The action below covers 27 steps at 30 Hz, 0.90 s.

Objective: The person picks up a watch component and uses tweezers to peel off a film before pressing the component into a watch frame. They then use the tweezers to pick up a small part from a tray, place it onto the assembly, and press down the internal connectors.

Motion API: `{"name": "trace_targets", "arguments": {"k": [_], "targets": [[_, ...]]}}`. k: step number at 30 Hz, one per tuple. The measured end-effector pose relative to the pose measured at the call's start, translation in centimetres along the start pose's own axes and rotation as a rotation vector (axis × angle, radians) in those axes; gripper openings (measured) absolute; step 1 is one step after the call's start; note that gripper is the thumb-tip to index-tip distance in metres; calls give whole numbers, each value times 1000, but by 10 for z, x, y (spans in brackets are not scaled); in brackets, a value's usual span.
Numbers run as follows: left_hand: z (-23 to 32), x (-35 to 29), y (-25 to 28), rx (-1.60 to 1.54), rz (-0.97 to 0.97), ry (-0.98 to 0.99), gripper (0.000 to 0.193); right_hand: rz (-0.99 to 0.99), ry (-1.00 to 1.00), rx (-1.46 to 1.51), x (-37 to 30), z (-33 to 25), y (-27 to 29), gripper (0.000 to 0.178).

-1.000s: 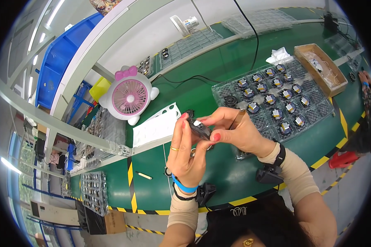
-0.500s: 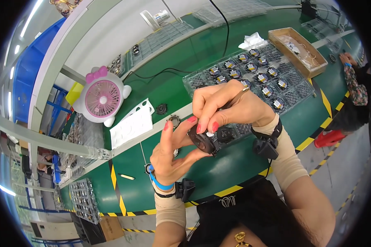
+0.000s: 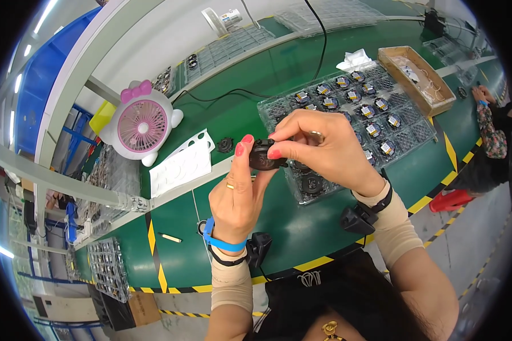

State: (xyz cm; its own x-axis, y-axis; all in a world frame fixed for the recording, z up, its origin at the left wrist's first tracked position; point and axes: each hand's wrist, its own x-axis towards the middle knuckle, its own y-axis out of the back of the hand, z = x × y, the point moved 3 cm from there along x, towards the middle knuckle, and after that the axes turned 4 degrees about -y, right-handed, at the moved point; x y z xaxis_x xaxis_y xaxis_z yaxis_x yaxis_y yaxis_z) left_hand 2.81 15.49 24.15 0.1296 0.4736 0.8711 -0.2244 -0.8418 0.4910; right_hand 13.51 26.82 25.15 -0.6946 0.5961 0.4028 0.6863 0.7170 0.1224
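In front of my chest, a round black case with small lugs at its rim is held up between both hands. My left hand grips it from the left, thumb and fingers closed about its edge. From the right, my right hand pinches its upper right rim with thumb and forefinger; whether a smaller piece sits in that pinch is hidden. Under and beyond my right hand lies a clear plastic tray with several round parts bearing yellow-and-white labels. A dark round part sits in its near corner.
A pink-and-white fan stands at the left, near a white sheet with round cut-outs and a black ring-shaped part. Beyond the tray are a cardboard box and white tissue. Another person's hand rests at far right.
Both hands have raised the black case up and slightly left, and turned it. My left fingers, spread before, now close round it. My right fingers have moved to its upper rim.
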Motion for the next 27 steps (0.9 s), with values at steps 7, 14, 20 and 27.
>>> {"name": "trace_targets", "arguments": {"k": [7,14,20,27], "targets": [[1,-1,-6,79,-2,-79,64,20,-51,-18,-2,3,5,6],[2,-3,-7,92,-17,-71,75,-20,-161,64,0,-1,10,9],[1,0,-8,72,-38,-80,75,-77,-236,125,2,-4,15,10],[4,2,-5,11,3,-53,68,-139,-207,227,8,-1,12,12]]}}
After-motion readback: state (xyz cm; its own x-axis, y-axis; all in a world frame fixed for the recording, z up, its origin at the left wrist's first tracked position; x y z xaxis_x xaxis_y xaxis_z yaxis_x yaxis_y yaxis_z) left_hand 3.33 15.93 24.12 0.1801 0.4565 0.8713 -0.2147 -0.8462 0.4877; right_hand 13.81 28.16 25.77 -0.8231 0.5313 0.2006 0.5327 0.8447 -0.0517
